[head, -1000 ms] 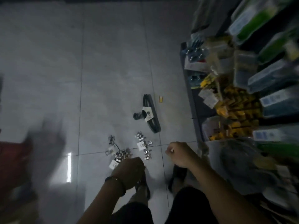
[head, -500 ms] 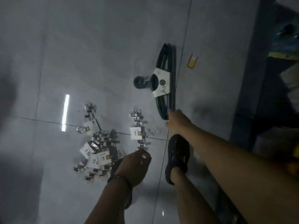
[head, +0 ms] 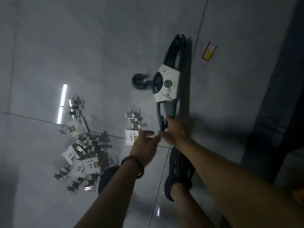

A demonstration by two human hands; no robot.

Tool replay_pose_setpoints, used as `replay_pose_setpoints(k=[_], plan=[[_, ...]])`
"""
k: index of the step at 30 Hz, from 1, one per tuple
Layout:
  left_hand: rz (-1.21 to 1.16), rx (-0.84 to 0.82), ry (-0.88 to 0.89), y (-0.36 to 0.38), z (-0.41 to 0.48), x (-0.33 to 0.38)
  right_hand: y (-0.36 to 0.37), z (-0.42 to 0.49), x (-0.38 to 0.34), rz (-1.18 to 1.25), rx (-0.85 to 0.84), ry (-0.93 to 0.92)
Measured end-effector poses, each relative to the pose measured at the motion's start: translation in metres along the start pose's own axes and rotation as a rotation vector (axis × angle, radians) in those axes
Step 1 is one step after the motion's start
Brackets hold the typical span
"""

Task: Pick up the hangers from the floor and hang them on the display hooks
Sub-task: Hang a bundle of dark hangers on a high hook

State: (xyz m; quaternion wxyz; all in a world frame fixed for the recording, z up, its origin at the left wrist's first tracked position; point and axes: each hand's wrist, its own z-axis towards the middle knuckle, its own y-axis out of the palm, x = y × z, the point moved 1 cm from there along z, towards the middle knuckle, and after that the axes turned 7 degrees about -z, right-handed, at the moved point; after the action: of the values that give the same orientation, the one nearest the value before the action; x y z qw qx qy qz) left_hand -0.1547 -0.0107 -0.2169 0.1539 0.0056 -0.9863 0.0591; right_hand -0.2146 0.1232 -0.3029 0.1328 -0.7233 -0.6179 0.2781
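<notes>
A bundle of dark plastic hangers (head: pixel 172 66) with a white paper band lies on the grey tiled floor, hook pointing left. My right hand (head: pixel 175 131) grips the bundle's near end. My left hand (head: pixel 145 146), wearing a dark bead bracelet, reaches over a pack of metal clip hangers (head: pixel 134 125) with a white card; its fingers are extended and blurred and hold nothing. More packs of metal clip hangers (head: pixel 83 153) lie in a heap to the left.
A small red and yellow tag (head: pixel 209 51) lies on the floor to the right of the bundle. A dark shelf base (head: pixel 279 96) runs along the right edge. My feet in dark shoes (head: pixel 179 171) stand just below the hands.
The camera has dropped closer to the floor. My right hand has closed round the end of the dark hanger bundle. My left hand has moved up and right toward the single clip pack.
</notes>
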Motion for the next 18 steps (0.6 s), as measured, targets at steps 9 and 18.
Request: replay_pose_setpoints(k=[9,18], plan=[[-0.346,-0.024,-0.152,-0.007,-0.082,0.083,-0.085,-0.202,-0.044,0.313,0.092,-0.19],[-0.006,0.032,0.303,-0.061,-0.329,0.168,-0.241,-0.412,-0.093,0.384,0.064,-0.226]])
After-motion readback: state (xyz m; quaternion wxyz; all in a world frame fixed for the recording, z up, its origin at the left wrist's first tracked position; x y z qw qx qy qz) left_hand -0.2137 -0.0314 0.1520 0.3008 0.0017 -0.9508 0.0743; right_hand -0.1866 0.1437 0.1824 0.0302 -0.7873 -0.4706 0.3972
